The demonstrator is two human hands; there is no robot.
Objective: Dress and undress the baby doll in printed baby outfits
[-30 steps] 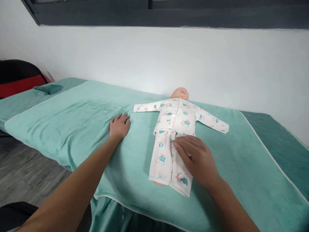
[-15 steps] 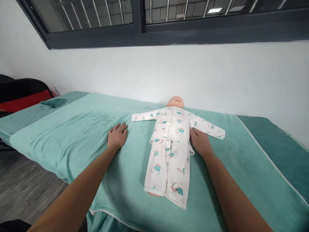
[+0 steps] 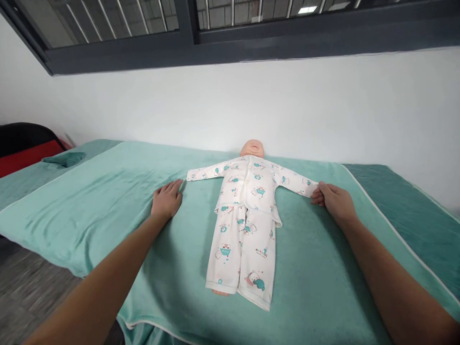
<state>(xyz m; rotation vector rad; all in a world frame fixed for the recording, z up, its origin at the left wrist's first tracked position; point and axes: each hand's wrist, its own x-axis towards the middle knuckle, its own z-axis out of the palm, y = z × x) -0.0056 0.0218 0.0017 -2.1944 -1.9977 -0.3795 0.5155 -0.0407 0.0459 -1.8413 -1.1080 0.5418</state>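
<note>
A baby doll (image 3: 252, 147) lies on its back, dressed in a white printed top (image 3: 247, 184) and matching trousers (image 3: 240, 254). Both sleeves stretch out sideways, and a bit of foot (image 3: 220, 292) shows below one trouser leg. At the end of the sleeve (image 3: 296, 183) on the right, my right hand (image 3: 332, 201) pinches the cuff between thumb and fingers. My left hand (image 3: 167, 199) rests flat on the green blanket (image 3: 118, 191), fingers stretched out, just short of the other sleeve's cuff (image 3: 192, 175) and apart from it. The doll's hands are hidden.
The blanket covers a bed against a white wall (image 3: 230, 105), with a darker green cover (image 3: 406, 206) beneath it at the right. Above is a dark-framed window (image 3: 118, 55) with metal bars. A black and red object (image 3: 28, 146) stands at the far left.
My right hand has moved outward from the side of the doll's top to the sleeve cuff and taken hold of it. My left hand stays on the blanket. The view has shifted slightly.
</note>
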